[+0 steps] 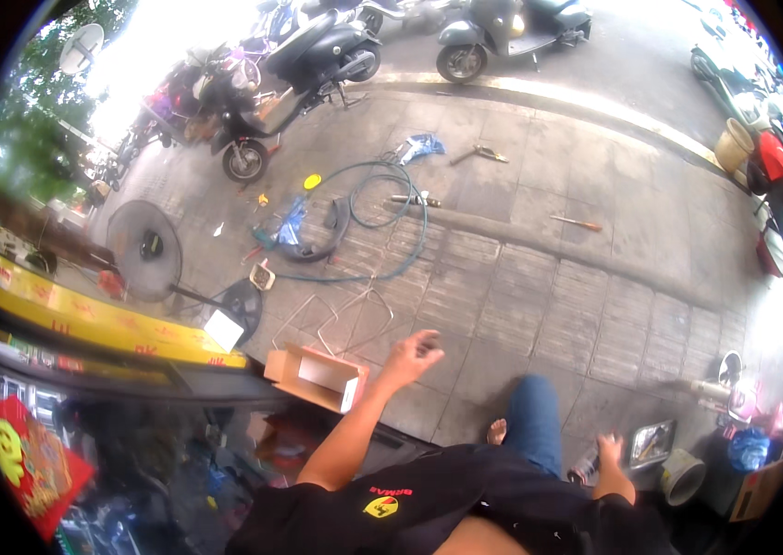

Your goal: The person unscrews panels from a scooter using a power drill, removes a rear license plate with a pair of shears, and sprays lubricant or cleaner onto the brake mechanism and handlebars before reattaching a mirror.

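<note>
My left hand is raised over the pavement, its fingers half bent and apart, with no object visible in it. An open cardboard box with a white inside lies nearest to it, just to the left. Bent thin metal rods lie on the paving beyond that hand. My right hand hangs low beside my right leg, fingers loosely apart and apparently holding nothing. A sandalled foot is next to it, and a rectangular mirror stands to its right.
A coiled hose, a black curved tyre piece, pliers-like tool and screwdriver lie ahead. A round fan and yellow-edged counter flank the left. Scooters park beyond; a bucket sits right.
</note>
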### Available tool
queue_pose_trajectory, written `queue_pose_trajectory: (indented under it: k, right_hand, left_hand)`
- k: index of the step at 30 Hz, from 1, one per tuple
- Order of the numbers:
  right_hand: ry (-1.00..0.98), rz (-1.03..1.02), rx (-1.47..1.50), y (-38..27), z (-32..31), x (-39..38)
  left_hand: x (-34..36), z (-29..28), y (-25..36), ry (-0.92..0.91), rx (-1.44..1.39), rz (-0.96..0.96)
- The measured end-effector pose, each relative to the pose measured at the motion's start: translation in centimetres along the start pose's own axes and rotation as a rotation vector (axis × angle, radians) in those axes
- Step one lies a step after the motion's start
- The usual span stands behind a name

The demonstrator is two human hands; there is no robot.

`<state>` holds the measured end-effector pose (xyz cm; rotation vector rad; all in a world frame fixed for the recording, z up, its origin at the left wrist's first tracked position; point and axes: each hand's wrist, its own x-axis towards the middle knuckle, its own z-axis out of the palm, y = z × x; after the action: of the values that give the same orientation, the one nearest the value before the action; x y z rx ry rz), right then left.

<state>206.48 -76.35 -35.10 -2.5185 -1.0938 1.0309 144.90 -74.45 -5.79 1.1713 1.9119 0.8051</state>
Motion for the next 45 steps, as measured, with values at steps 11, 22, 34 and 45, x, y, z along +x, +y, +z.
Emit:
queue_pose_trajectory:
  k: [11,22,34,45]
  right_hand:
    - [-0.238,-0.292,-0.275,-45.9,5.9,13.3]
    - [-0.45,-0.967,0.15,-116.5,30.3,6.4]
    - [-0.732,-1.159,0.213,-147.4,57.8,-9.2]
    - [-1.152,-0.586,0.209,-170.8,88.7,-10.6]
  left_hand:
    - [8.0,-3.3,-21.1,0.086,-0.554,-1.075]
    - [29.9,-17.8,-21.2,0.406,-0.78,-1.274]
    - [82.9,-60.9,-10.5,0.501,-0.7,-0.357]
    - [111.2,-73.8,-39.7,0.556,-1.089,-1.081]
